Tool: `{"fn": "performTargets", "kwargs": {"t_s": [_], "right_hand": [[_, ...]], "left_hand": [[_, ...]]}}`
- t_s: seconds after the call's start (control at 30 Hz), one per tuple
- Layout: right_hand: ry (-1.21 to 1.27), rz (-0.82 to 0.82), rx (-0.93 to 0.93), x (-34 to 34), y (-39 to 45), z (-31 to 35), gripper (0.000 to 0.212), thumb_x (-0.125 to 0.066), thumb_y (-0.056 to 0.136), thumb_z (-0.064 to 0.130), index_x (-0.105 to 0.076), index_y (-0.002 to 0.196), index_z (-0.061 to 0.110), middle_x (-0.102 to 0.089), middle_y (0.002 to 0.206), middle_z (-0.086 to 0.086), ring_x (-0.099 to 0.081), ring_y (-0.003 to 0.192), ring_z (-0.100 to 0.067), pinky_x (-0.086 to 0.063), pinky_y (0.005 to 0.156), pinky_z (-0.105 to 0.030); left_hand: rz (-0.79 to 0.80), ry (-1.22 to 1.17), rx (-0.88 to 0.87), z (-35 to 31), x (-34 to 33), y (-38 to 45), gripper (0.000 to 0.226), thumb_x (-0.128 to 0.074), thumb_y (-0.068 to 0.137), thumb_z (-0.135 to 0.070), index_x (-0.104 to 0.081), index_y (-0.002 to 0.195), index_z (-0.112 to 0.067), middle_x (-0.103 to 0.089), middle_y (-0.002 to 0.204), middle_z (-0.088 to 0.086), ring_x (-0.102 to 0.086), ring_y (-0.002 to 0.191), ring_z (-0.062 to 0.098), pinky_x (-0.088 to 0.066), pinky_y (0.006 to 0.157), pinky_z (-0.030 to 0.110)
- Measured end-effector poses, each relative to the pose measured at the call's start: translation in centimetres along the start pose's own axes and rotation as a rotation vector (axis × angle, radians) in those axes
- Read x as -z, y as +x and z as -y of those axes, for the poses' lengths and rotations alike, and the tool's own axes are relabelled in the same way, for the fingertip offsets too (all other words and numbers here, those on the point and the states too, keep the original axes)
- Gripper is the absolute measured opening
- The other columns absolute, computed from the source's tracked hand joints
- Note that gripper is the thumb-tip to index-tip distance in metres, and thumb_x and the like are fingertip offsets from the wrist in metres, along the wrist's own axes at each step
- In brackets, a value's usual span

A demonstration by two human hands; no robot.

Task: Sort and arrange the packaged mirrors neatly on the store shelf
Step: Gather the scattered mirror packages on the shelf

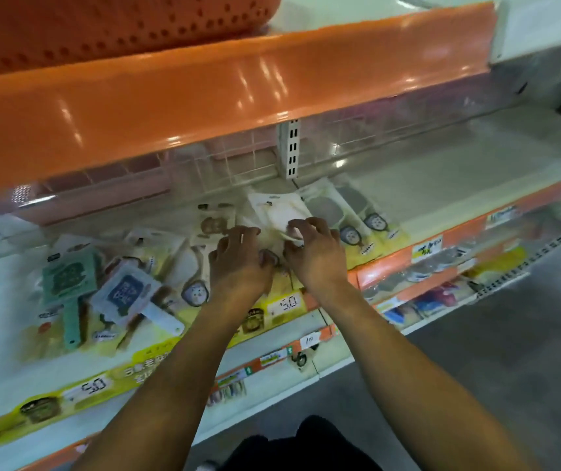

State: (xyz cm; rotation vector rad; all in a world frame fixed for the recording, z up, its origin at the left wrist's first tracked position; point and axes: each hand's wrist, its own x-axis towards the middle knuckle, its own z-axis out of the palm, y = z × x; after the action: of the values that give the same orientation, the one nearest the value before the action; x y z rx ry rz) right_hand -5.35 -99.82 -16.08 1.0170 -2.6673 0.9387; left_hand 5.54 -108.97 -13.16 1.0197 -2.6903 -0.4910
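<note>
Reaching onto the pale shelf under an orange ledge, both hands meet mid-shelf: right hand fingers pinch a cream packaged mirror; left hand fingers curl onto packets beside it. Grey floor lies below.

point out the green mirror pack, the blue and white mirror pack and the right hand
green mirror pack [68,274], head view, on its printed green face
blue and white mirror pack [126,291], head view, on the blue print at its middle
right hand [318,254], head view, on the back of the hand
</note>
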Motion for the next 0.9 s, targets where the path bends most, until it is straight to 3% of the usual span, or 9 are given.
{"fn": "performTargets", "kwargs": {"t_s": [0.2,0.33,0.53,0.7,0.9], "right_hand": [[0.017,0.075,0.033,0.8,1.5,-2.4,0.035,-0.062,0.076,0.033,-0.067,0.11,0.025,-0.06,0.117,-0.006,-0.056,0.094,-0.041,-0.052,0.076,-0.046],[0.021,0.018,0.077,0.4,1.8,-2.8,0.042,-0.045,0.073,0.041,-0.068,0.104,0.025,-0.062,0.111,-0.005,-0.06,0.089,-0.038,-0.052,0.074,-0.042],[-0.031,-0.001,-0.006,1.4,2.0,-2.9,0.035,-0.056,0.071,0.036,-0.068,0.103,0.027,-0.063,0.111,-0.003,-0.059,0.089,-0.039,-0.052,0.073,-0.044],[-0.061,-0.019,-0.06,2.7,1.7,-4.7,0.038,-0.044,0.074,0.041,-0.066,0.102,0.028,-0.061,0.11,-0.004,-0.06,0.094,-0.037,-0.05,0.078,-0.043],[-0.106,0.053,-0.108,5.1,2.7,-7.3,0.036,-0.056,0.076,0.039,-0.063,0.109,0.028,-0.058,0.117,-0.007,-0.054,0.104,-0.039,-0.047,0.084,-0.043]], "left_hand": [[-0.024,-0.012,0.09,-2.7,-1.0,0.8,0.044,-0.051,0.09,-0.033,-0.046,0.132,-0.02,-0.045,0.135,0.004,-0.047,0.12,0.029,-0.038,0.097,0.042],[-0.029,-0.005,0.094,-2.7,-1.4,0.8,0.044,-0.05,0.09,-0.034,-0.045,0.132,-0.021,-0.044,0.135,0.003,-0.045,0.122,0.029,-0.037,0.099,0.043],[0.021,0.036,0.039,-2.7,-1.4,2.1,0.044,-0.048,0.092,-0.036,-0.042,0.134,-0.023,-0.04,0.139,0.001,-0.041,0.126,0.027,-0.035,0.098,0.042],[0.049,0.008,-0.058,-4.6,-2.6,2.8,0.045,-0.048,0.092,-0.036,-0.044,0.134,-0.02,-0.04,0.139,0.003,-0.041,0.126,0.028,-0.034,0.098,0.041],[0.059,-0.004,-0.119,-7.0,-3.5,3.4,0.045,-0.05,0.093,-0.037,-0.045,0.134,-0.019,-0.042,0.137,0.004,-0.043,0.124,0.03,-0.037,0.096,0.042]]}}
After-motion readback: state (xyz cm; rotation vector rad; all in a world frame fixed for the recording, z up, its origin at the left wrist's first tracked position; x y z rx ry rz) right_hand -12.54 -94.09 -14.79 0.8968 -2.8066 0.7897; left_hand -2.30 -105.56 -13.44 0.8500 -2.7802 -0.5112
